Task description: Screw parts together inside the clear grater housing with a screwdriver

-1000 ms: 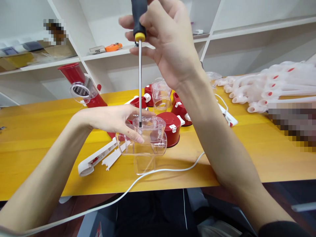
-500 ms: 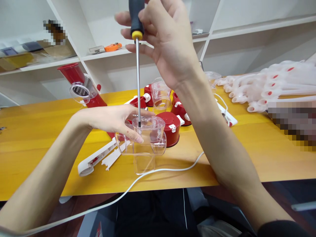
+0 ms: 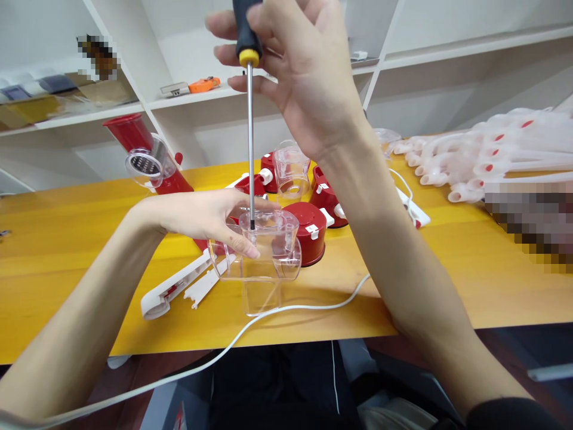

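My right hand (image 3: 308, 71) grips the black-and-yellow handle of a screwdriver (image 3: 250, 131), with several fingers splayed off it. The shaft points down, almost upright, and its dark tip sits inside the top opening of a clear plastic housing (image 3: 286, 266). Any screw under the tip is too small to make out. My left hand (image 3: 201, 220) steadies the housing, thumb across its near side and fingers behind the rim. Just behind stands a round red plastic base (image 3: 308, 230) with a white tab. On the left lie a white handle (image 3: 172, 289) and a flat white piece (image 3: 206, 286).
A white cable (image 3: 308, 308) crosses the table's front. Farther back are another clear housing (image 3: 290, 170), more red bases (image 3: 329, 200) and a red rotary grater (image 3: 134, 134). Translucent tubular plastic parts (image 3: 505, 149) pile up at right. Orange cutter (image 3: 205, 85) on the shelf.
My right hand and the screwdriver handle have shifted very slightly, the handle tilting a little. The tip stays in the housing, and my left hand keeps its place.
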